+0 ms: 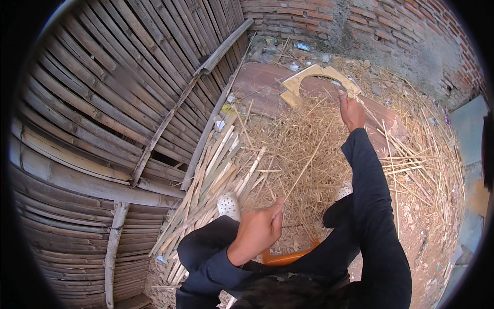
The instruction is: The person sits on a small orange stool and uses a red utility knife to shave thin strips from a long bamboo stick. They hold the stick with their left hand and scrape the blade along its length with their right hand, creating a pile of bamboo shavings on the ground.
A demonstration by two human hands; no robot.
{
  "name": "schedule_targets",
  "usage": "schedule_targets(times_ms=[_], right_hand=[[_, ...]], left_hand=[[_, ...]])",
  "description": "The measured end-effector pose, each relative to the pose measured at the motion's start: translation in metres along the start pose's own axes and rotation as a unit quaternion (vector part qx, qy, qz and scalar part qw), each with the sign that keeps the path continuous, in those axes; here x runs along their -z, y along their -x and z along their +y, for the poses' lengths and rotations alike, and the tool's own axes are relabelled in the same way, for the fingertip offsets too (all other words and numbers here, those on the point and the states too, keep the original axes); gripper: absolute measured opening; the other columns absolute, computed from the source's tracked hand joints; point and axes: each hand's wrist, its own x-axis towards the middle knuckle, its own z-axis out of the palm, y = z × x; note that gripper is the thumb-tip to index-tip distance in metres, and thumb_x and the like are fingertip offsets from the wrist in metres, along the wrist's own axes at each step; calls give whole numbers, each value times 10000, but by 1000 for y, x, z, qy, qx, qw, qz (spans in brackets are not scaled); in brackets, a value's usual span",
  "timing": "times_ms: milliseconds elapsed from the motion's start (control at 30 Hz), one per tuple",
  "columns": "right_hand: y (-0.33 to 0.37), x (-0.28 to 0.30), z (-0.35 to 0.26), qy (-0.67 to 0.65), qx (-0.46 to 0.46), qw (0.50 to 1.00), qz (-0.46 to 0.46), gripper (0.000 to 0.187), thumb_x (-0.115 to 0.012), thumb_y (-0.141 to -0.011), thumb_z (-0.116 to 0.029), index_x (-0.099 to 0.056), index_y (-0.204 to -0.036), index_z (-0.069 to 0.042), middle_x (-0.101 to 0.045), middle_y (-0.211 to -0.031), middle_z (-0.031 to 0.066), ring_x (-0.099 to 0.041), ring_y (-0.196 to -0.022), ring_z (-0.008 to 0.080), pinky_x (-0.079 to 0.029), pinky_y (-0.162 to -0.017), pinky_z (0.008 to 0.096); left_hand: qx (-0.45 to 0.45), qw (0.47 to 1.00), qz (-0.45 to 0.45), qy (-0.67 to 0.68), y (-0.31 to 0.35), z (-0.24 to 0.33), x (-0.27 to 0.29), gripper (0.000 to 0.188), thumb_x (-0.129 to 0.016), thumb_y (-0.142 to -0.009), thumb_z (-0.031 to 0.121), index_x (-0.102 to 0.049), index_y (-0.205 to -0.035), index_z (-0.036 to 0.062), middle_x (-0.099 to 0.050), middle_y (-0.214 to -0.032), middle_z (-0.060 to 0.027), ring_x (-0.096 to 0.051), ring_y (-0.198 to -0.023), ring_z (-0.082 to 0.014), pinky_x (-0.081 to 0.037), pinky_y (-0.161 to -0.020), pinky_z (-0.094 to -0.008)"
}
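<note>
My left hand (260, 229) is closed, thumb against fingers, on the lower end of a thin bamboo strip (307, 164). The strip slants up and to the right over a heap of pale bamboo shavings (309, 136). Farther out, my right hand (353, 112) is wrapped round a knife (343, 95); a bit of red shows at its handle, and its blade is small and hard to make out. The knife lies against the near right side of a pale, arch-shaped board (296, 85) with a rounded cut-out. Whether the strip touches the knife, I cannot tell.
Split bamboo slats (206, 180) lie by the bamboo wall (113, 87) on my left. A brown board (257, 85) lies under the shavings. A brick wall (381, 26) stands behind. Between my legs is an orange seat (288, 257); a white clog (228, 206) shows.
</note>
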Motion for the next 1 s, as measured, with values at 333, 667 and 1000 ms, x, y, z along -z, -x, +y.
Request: schedule_targets(times_ms=[333, 667, 1000], right_hand=[[86, 50, -95, -133, 205, 965, -97, 708, -465, -837, -701, -595, -612, -42, -536, -518, 159, -560, -500, 351, -418, -481, 434], [89, 64, -118, 29, 222, 966, -132, 624, -621, -715, -698, -648, -642, -79, -559, -486, 117, -595, -471, 296, -459, -447, 396], [141, 58, -136, -152, 349, 908, -172, 646, -594, -731, -709, -609, -597, -77, -546, -483, 115, -583, -456, 307, -442, -434, 408]], left_hand=[[176, 920, 39, 349, -20, -27, 14, 337, -533, -976, 191, -577, -1257, 9, -377, -576, 96, -314, -489, -13, -266, -459, -175], [197, 879, 102, 423, -38, -17, 20, 364, -529, -974, 211, -552, -1261, -10, -400, -539, 56, -308, -441, -19, -249, -430, -187], [197, 897, 59, 391, -37, -6, 14, 330, -505, -989, 179, -564, -1280, 35, -433, -634, 78, -370, -557, -2, -297, -513, -174]])
